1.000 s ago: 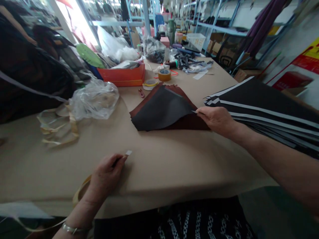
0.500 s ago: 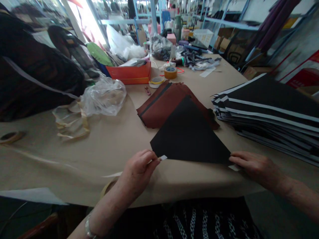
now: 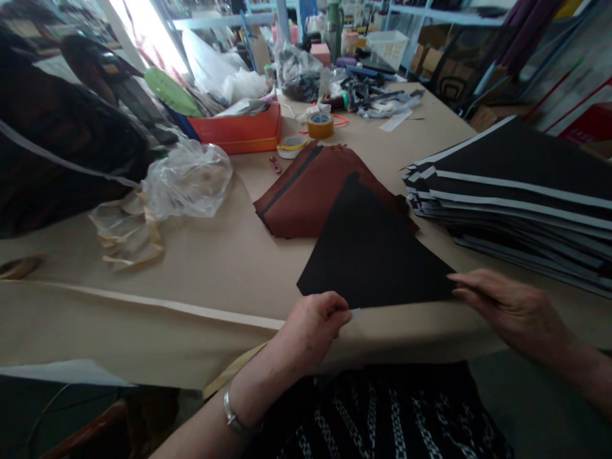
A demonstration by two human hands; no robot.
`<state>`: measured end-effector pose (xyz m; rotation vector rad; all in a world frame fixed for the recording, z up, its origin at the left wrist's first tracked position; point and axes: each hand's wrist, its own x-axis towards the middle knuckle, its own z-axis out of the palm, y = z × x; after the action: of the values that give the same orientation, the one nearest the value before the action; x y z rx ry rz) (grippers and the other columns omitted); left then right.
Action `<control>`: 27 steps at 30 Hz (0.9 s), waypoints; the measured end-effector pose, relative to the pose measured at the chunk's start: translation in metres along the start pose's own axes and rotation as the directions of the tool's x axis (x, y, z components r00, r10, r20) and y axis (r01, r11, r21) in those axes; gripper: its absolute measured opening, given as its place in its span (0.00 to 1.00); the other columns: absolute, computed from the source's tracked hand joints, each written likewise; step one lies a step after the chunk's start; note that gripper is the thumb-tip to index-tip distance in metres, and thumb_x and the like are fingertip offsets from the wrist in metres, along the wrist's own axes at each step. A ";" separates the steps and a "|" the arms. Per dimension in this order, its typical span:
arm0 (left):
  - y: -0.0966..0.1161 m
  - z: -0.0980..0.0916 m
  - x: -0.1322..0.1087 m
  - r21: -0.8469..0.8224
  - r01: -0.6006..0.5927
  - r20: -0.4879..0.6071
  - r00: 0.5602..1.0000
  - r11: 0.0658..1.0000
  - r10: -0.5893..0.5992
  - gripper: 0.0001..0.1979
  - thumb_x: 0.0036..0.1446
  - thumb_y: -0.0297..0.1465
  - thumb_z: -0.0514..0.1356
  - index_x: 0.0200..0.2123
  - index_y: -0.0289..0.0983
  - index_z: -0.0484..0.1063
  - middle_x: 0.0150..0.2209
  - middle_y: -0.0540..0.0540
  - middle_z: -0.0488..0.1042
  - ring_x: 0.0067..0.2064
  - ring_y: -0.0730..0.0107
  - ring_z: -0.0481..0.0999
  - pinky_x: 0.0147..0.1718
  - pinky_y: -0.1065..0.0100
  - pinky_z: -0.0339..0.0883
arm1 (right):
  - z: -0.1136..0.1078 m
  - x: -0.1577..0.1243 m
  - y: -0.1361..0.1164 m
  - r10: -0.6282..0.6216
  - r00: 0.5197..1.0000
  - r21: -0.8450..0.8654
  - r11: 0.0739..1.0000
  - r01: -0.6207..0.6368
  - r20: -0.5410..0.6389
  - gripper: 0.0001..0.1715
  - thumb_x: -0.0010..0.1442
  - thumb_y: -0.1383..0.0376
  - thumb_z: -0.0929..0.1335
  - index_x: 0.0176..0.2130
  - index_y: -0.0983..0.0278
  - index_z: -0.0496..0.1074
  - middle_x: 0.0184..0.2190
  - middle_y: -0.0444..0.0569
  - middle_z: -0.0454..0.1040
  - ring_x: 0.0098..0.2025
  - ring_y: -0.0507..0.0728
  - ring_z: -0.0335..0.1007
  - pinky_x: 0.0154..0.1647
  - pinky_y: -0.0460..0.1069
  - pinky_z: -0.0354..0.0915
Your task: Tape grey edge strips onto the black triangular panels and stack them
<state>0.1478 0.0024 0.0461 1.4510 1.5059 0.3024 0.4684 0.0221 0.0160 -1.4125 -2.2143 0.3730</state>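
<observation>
A black panel [image 3: 373, 248] of thin sheet material, leather or fabric, lies with its lower edge toward me and its narrow end over brown panels [image 3: 310, 197]. My left hand [image 3: 318, 328] is closed in a pinch at the panel's lower edge. A small end of white strip [image 3: 355, 312] shows at its fingertips; the rest is hidden. My right hand [image 3: 511, 309] pinches the panel's right corner between thumb and fingers. To the right lies a thick stack of black panels [image 3: 526, 166] with pale strips along their edges.
Beyond the brown panels are a roll of brown tape [image 3: 320, 125], a white-and-yellow roll [image 3: 292, 146] and an orange box [image 3: 239, 131]. Crumpled clear plastic [image 3: 189, 182] lies left. A pale band [image 3: 191, 308] runs along the table's near edge.
My left hand has slid right along the panel's lower edge, leaving its left corner uncovered. The right hand stays at the right corner; the white piece under it no longer shows.
</observation>
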 end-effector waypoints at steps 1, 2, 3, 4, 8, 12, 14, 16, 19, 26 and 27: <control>0.001 0.002 0.001 -0.003 -0.002 0.008 1.000 1.000 0.002 0.10 0.54 0.34 0.56 0.30 0.36 0.74 0.20 0.53 0.67 0.24 0.73 0.65 0.25 0.70 0.57 | 0.006 0.005 -0.019 0.069 0.997 0.134 0.988 -0.073 0.033 0.14 0.60 0.58 0.65 0.42 0.60 0.76 0.39 0.49 0.78 0.39 0.57 0.75 0.38 0.49 0.70; 0.003 0.004 0.002 0.001 -0.006 0.009 1.000 1.000 0.006 0.10 0.55 0.34 0.55 0.30 0.36 0.74 0.20 0.52 0.68 0.24 0.73 0.65 0.25 0.70 0.57 | 0.013 0.011 -0.037 0.139 0.983 0.274 0.947 -0.167 0.118 0.14 0.59 0.58 0.66 0.42 0.60 0.76 0.37 0.49 0.78 0.37 0.56 0.75 0.36 0.48 0.70; 0.004 0.006 0.003 0.010 -0.013 0.003 1.000 1.000 0.013 0.10 0.54 0.34 0.55 0.28 0.36 0.74 0.20 0.52 0.68 0.24 0.73 0.66 0.25 0.70 0.57 | 0.021 0.016 -0.054 0.194 0.957 0.404 0.874 -0.269 0.217 0.15 0.57 0.58 0.67 0.42 0.62 0.76 0.35 0.48 0.78 0.35 0.55 0.74 0.34 0.47 0.69; 0.004 0.008 0.004 0.022 -0.018 -0.010 1.000 1.000 0.019 0.10 0.54 0.34 0.56 0.26 0.36 0.73 0.20 0.52 0.68 0.24 0.73 0.65 0.25 0.70 0.57 | 0.029 0.021 -0.067 0.222 0.923 0.504 0.785 -0.360 0.313 0.16 0.56 0.58 0.68 0.42 0.63 0.75 0.33 0.48 0.77 0.32 0.54 0.73 0.32 0.46 0.68; 0.003 0.012 0.005 0.070 -0.045 -0.046 0.998 0.997 0.048 0.12 0.53 0.35 0.56 0.21 0.36 0.70 0.18 0.52 0.68 0.22 0.74 0.64 0.23 0.70 0.55 | 0.057 0.033 -0.093 0.188 0.835 0.654 0.543 -0.527 0.517 0.14 0.51 0.59 0.70 0.37 0.65 0.73 0.29 0.45 0.73 0.29 0.50 0.66 0.30 0.45 0.62; 0.001 0.014 0.007 0.132 -0.107 -0.055 0.992 0.986 0.115 0.13 0.54 0.35 0.55 0.21 0.37 0.69 0.19 0.52 0.68 0.23 0.73 0.64 0.23 0.71 0.54 | 0.068 0.037 -0.093 0.145 0.813 0.658 0.516 -0.548 0.564 0.08 0.54 0.62 0.69 0.30 0.66 0.70 0.24 0.41 0.66 0.26 0.47 0.57 0.26 0.43 0.54; 0.003 0.015 0.008 0.149 -0.109 -0.052 0.992 0.983 0.118 0.13 0.54 0.36 0.55 0.20 0.37 0.68 0.18 0.52 0.67 0.23 0.73 0.64 0.23 0.71 0.54 | 0.070 0.037 -0.095 0.155 0.809 0.653 0.514 -0.556 0.566 0.06 0.53 0.64 0.68 0.28 0.66 0.68 0.22 0.40 0.63 0.23 0.46 0.53 0.24 0.43 0.50; 0.004 0.016 0.009 0.168 -0.106 -0.046 0.992 0.980 0.115 0.14 0.53 0.36 0.54 0.18 0.37 0.66 0.17 0.53 0.65 0.23 0.73 0.63 0.23 0.71 0.54 | 0.070 0.037 -0.096 0.167 0.814 0.643 0.534 -0.549 0.556 0.05 0.52 0.66 0.67 0.27 0.66 0.67 0.20 0.39 0.60 0.22 0.46 0.52 0.23 0.43 0.49; 0.002 0.012 0.013 0.203 -0.113 -0.020 0.993 0.973 0.119 0.15 0.52 0.39 0.54 0.18 0.38 0.67 0.17 0.53 0.65 0.22 0.73 0.63 0.22 0.72 0.55 | 0.061 0.037 -0.086 0.181 0.828 0.619 0.584 -0.525 0.531 0.05 0.52 0.67 0.66 0.26 0.65 0.65 0.20 0.38 0.59 0.23 0.46 0.51 0.23 0.43 0.49; -0.021 -0.021 0.026 0.281 -0.060 0.030 0.998 0.958 0.054 0.19 0.52 0.45 0.52 0.21 0.39 0.72 0.19 0.50 0.70 0.23 0.69 0.68 0.22 0.72 0.59 | -0.003 0.024 0.000 0.461 0.781 0.433 0.655 -0.620 0.421 0.07 0.50 0.63 0.65 0.26 0.65 0.63 0.22 0.40 0.60 0.25 0.47 0.55 0.26 0.43 0.53; -0.024 -0.025 0.028 0.294 -0.055 0.035 0.998 0.954 0.047 0.19 0.52 0.45 0.52 0.21 0.39 0.72 0.19 0.50 0.70 0.23 0.68 0.68 0.22 0.72 0.59 | -0.010 0.022 0.013 0.496 0.756 0.402 0.645 -0.650 0.426 0.06 0.49 0.63 0.65 0.26 0.65 0.64 0.22 0.40 0.61 0.25 0.47 0.55 0.25 0.43 0.53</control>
<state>0.1197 0.0311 0.0280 1.7234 1.5410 0.0881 0.4766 0.0470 0.0239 -1.7779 -1.5558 1.3797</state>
